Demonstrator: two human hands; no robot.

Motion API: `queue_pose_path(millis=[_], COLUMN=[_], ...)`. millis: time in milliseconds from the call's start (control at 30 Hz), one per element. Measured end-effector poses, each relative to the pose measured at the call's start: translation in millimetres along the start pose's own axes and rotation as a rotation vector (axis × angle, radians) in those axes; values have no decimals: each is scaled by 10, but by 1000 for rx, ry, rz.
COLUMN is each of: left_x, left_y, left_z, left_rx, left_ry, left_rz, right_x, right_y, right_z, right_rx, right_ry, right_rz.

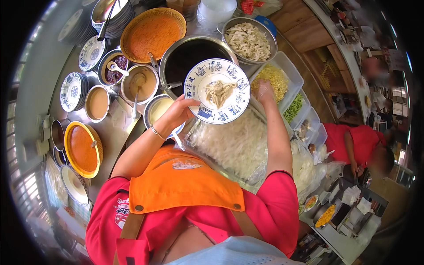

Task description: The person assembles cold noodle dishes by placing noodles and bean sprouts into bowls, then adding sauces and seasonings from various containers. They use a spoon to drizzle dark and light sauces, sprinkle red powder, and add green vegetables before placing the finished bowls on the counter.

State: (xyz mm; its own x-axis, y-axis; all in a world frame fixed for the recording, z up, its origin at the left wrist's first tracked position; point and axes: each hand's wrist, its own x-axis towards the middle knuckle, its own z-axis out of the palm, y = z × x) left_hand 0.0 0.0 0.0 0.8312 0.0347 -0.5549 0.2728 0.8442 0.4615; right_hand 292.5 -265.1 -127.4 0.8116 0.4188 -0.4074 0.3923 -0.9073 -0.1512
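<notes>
My left hand [179, 110] grips the near-left rim of a white plate [240, 99] with blue figures around its edge. A small heap of pale shredded food [218, 92] lies in its centre. The plate hangs tilted over the near side of a steel pot of dark liquid [194, 48]. My right hand [266, 92], in a clear glove, reaches into a clear bin of yellow shredded food [274, 77]. Its fingertips are buried there, so their closure is hidden. Below both hands lies a tray of pale, translucent noodle-like strips [234, 141].
Bowls of red sauce [152, 33] and tan sauce [140, 84] crowd the left, with stacked plates [71, 92]. A pot of pale strips [249, 42] stands behind. Right are green shreds [293, 108] and small bins [309, 128]. A person in red [353, 145] works farther right.
</notes>
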Motion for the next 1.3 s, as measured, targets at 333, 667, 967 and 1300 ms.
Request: queue_pose_path(millis=[333,667,967,1300], left_x=[38,250,319,-18], left_y=[-66,-198,-299,-240], left_z=[-100,181,315,-66], left_rx=[108,135,92,-3], left_ry=[5,-84,-119,-44], left_rz=[19,-25,-66,-52], right_x=[180,-813,-1443,274], right_y=[483,-243,-1207,-1109], right_z=[-214,-1158,-1353,-1414], right_rx=[406,1057,744,98], right_ry=[204,176,-24,352], right_rz=[52,-13,-363,-236])
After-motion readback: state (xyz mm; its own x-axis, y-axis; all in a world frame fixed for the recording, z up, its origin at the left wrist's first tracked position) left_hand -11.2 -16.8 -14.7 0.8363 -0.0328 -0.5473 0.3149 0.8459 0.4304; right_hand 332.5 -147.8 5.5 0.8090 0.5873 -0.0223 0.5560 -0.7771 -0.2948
